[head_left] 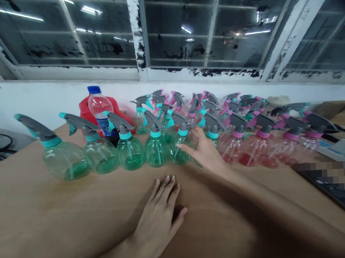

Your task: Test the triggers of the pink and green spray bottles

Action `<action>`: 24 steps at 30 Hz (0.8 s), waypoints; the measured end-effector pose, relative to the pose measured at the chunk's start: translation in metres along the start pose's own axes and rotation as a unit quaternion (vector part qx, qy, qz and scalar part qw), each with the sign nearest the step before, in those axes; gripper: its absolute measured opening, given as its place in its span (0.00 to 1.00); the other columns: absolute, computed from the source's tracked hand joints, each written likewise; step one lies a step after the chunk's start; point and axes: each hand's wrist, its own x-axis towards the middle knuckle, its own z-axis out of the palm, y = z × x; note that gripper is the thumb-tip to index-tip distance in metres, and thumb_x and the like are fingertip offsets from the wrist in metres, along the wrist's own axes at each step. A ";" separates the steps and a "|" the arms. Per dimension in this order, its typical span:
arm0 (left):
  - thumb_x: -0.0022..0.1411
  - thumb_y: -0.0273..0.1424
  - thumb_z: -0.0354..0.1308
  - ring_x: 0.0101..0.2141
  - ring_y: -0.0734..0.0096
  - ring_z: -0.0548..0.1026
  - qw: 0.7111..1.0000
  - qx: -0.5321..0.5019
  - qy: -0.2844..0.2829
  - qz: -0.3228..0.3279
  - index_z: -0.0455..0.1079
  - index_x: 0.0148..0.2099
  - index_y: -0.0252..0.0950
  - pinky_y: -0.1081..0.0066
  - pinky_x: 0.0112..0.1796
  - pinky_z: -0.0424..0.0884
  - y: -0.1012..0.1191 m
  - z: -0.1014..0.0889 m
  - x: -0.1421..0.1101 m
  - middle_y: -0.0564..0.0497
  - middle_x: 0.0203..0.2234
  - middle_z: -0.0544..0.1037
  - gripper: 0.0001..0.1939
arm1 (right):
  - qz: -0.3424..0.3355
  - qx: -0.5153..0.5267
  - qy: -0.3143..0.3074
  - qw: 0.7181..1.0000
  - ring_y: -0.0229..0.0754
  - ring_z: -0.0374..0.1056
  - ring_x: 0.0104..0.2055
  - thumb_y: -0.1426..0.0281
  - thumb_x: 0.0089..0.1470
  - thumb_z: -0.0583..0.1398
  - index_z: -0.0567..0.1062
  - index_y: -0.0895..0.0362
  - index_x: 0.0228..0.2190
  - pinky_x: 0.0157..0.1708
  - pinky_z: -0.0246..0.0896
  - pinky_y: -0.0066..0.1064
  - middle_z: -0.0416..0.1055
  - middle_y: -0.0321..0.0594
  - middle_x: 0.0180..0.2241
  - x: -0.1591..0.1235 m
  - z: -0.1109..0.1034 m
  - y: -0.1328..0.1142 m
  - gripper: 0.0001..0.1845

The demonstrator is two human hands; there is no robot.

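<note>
My left hand lies flat on the wooden table, palm down, with its fingers stretched out and nothing in it. My right hand reaches into the front row of spray bottles, thumb and fingers apart. Its thumb passes in front of a clear green spray bottle with a turquoise collar and grey trigger head. Behind the hand, another turquoise-collared spray bottle is partly covered. Whether the fingertips touch either bottle is unclear. Further left stand several similar bottles, among them a large green one at the row's end, each with some green liquid.
Several pink spray bottles continue the row rightward, with more bottles crowded behind. A blue-capped drink bottle stands before a red bag by the wall. A dark flat device lies at the right edge; black cables hang left.
</note>
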 end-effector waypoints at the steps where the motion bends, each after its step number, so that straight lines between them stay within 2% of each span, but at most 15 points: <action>1: 0.66 0.38 0.51 0.59 0.51 0.59 1.000 0.001 0.000 -0.001 0.62 0.59 0.28 0.49 0.56 0.55 0.000 -0.001 0.000 0.37 0.58 0.63 0.24 | -0.005 0.006 -0.001 1.000 0.55 0.64 0.55 0.57 0.50 0.62 0.58 0.60 0.55 0.51 0.62 0.49 0.66 0.56 0.54 -0.004 -0.005 -0.002 0.36; 3: 0.66 0.38 0.51 0.59 0.52 0.59 1.000 -0.004 0.004 -0.004 0.62 0.59 0.30 0.49 0.57 0.54 0.000 -0.002 0.000 0.39 0.58 0.63 0.24 | -0.020 0.021 -0.006 1.000 0.51 0.66 0.54 0.60 0.50 0.63 0.62 0.57 0.53 0.52 0.62 0.46 0.67 0.52 0.54 -0.016 -0.021 -0.007 0.31; 4: 0.66 0.38 0.50 0.59 0.53 0.60 1.000 -0.007 0.004 -0.004 0.62 0.59 0.31 0.49 0.57 0.54 0.000 -0.002 0.001 0.39 0.58 0.64 0.23 | -0.018 0.033 -0.011 0.999 0.49 0.69 0.50 0.61 0.51 0.62 0.66 0.56 0.50 0.49 0.65 0.45 0.71 0.49 0.50 -0.022 -0.030 -0.008 0.26; 6: 0.66 0.39 0.50 0.58 0.53 0.60 1.000 -0.006 0.002 -0.001 0.62 0.59 0.32 0.50 0.57 0.53 -0.001 -0.004 0.001 0.41 0.58 0.65 0.23 | 0.014 0.031 -0.009 0.999 0.47 0.74 0.39 0.61 0.53 0.61 0.73 0.54 0.39 0.38 0.70 0.40 0.77 0.43 0.40 -0.034 -0.051 -0.008 0.13; 7: 0.66 0.38 0.50 0.58 0.54 0.60 1.000 -0.002 0.001 0.002 0.63 0.58 0.32 0.50 0.57 0.53 -0.001 -0.004 0.001 0.41 0.57 0.65 0.22 | 0.026 0.013 0.001 1.000 0.45 0.75 0.36 0.61 0.54 0.59 0.75 0.54 0.36 0.34 0.70 0.38 0.78 0.42 0.36 -0.039 -0.060 -0.006 0.11; 9: 0.66 0.38 0.50 0.59 0.55 0.60 1.000 0.005 0.002 0.007 0.64 0.58 0.34 0.50 0.58 0.52 -0.001 -0.005 0.002 0.43 0.58 0.65 0.21 | 0.057 -0.030 0.035 0.997 0.43 0.74 0.29 0.59 0.55 0.58 0.75 0.55 0.35 0.30 0.69 0.36 0.77 0.41 0.31 -0.046 -0.077 0.002 0.13; 11: 0.66 0.36 0.50 0.59 0.56 0.60 1.000 0.005 0.009 0.008 0.65 0.56 0.35 0.50 0.58 0.51 -0.001 -0.005 0.003 0.44 0.58 0.65 0.19 | 0.081 -0.077 0.042 0.993 0.44 0.72 0.26 0.57 0.54 0.58 0.75 0.56 0.37 0.27 0.67 0.36 0.77 0.42 0.29 -0.047 -0.086 0.012 0.16; 13: 0.67 0.35 0.50 0.59 0.57 0.60 1.000 -0.006 0.020 0.006 0.66 0.55 0.35 0.50 0.58 0.51 0.000 -0.005 0.004 0.45 0.58 0.65 0.17 | 0.086 -0.104 0.043 0.990 0.47 0.72 0.27 0.55 0.53 0.59 0.74 0.57 0.40 0.29 0.66 0.38 0.78 0.45 0.33 -0.044 -0.088 0.019 0.20; 17: 0.67 0.33 0.48 0.57 0.57 0.62 0.998 -0.046 0.043 -0.007 0.67 0.52 0.38 0.51 0.57 0.55 0.002 -0.008 0.007 0.46 0.56 0.67 0.14 | 0.084 -0.138 0.048 0.986 0.56 0.73 0.41 0.52 0.50 0.59 0.67 0.59 0.50 0.38 0.64 0.43 0.75 0.52 0.43 -0.032 -0.076 0.024 0.31; 19: 0.67 0.32 0.47 0.55 0.56 0.65 0.997 -0.062 0.050 -0.017 0.67 0.51 0.39 0.52 0.55 0.57 0.003 -0.010 0.007 0.47 0.55 0.67 0.13 | 0.087 -0.151 0.039 0.984 0.57 0.73 0.40 0.50 0.50 0.58 0.65 0.60 0.52 0.37 0.63 0.43 0.76 0.52 0.41 -0.026 -0.069 0.026 0.35; 24: 0.67 0.33 0.49 0.53 0.55 0.66 0.995 -0.076 0.046 -0.034 0.66 0.52 0.40 0.52 0.52 0.63 0.002 -0.013 0.005 0.47 0.54 0.67 0.13 | 0.093 -0.172 0.002 0.981 0.55 0.72 0.28 0.48 0.50 0.57 0.69 0.62 0.48 0.27 0.62 0.39 0.74 0.43 0.22 -0.017 -0.058 0.032 0.34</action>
